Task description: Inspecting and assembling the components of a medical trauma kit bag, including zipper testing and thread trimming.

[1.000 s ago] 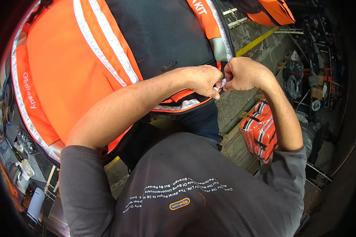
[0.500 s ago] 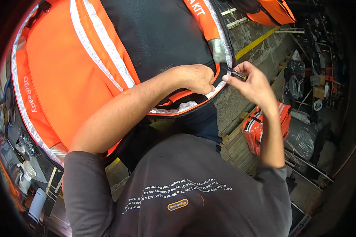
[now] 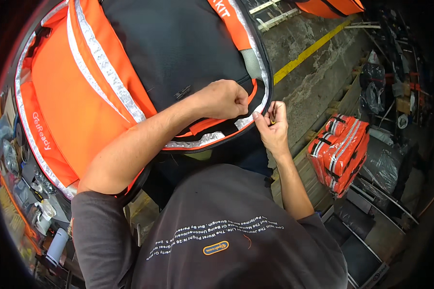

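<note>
A large orange and black bag with silver reflective strips lies spread before me. My left hand is closed above its near right corner, beside an orange strip; its curled fingers hide whatever is in them. At that corner, the thumb of my right hand presses against the dark-edged rim. A pair of small snips, with a yellowish metal part showing, is tucked in the right hand's closed fingers. On the black panel rests a small dark clip-like piece.
To the right, a plastic-wrapped orange bag sits near wooden slats. Another orange bag is at the far right. A yellow line crosses the concrete floor. Tools and plastic clutter the left; a white roll stands there.
My right hand has moved left and nearer, bringing the snips back from the bag's corner into its fingers. My left hand has shifted slightly left. The view has moved, so the bag appears further left.
</note>
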Tool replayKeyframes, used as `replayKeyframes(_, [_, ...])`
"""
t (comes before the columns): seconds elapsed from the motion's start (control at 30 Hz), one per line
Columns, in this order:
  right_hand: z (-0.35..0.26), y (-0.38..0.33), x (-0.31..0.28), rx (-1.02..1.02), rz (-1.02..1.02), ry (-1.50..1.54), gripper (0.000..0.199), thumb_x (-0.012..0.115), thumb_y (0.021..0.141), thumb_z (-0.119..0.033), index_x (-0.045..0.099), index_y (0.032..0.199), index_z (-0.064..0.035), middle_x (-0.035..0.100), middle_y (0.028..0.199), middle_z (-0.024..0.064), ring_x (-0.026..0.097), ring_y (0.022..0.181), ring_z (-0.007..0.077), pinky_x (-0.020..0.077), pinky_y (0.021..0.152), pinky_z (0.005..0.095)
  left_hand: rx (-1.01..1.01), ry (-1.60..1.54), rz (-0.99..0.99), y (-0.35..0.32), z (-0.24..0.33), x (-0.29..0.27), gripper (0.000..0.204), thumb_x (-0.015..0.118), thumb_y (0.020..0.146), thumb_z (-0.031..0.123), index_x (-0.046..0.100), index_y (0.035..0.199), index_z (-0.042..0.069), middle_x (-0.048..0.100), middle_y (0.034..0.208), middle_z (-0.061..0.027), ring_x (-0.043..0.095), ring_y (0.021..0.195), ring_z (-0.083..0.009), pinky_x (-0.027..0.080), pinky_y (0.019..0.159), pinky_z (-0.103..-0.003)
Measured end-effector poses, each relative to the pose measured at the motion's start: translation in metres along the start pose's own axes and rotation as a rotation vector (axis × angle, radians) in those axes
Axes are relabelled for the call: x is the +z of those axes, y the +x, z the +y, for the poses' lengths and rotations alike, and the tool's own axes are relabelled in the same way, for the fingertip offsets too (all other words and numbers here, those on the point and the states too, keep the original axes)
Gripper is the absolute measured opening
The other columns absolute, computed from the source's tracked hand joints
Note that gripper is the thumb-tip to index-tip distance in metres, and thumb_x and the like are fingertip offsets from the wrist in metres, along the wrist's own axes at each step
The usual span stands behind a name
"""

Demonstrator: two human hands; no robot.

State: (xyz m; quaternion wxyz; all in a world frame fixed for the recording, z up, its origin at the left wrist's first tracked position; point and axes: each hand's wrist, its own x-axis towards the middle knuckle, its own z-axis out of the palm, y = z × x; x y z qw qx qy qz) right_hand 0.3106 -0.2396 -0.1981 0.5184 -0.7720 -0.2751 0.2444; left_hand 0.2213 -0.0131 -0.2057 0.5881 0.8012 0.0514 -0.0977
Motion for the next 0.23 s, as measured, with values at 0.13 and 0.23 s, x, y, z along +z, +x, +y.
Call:
replayKeyframes(0.13, [-0.043,0.001,-0.012,0.03,0.006,-0.163,0.039,0.083,0.1,-0.015,0.051,0.119,-0.0056,0.054,0.083,-0.0009,0.05,0.07,0.0089,0.0446,0.062,0.029,-0.124,-0.103,0.062,-0.008,0.016,-0.002,0.016,0.075,0.099,0.013,0.077,0.103,-0.002,0.079,0.093,-0.015,0.074,0.085,-0.0243,0.057,0.081,-0.04])
replayKeyframes(0.23, [-0.067,0.002,-0.021,0.073,-0.035,-0.334,0.053,0.082,0.102,-0.031,0.053,0.134,-0.0014,0.065,0.083,0.0084,0.06,0.07,0.0167,0.0495,0.063,0.0361,0.133,0.113,0.195,-0.014,0.01,0.007,0.015,0.072,0.103,0.012,0.076,0.106,-0.002,0.08,0.1,-0.0171,0.077,0.093,-0.0292,0.058,0.084,-0.045])
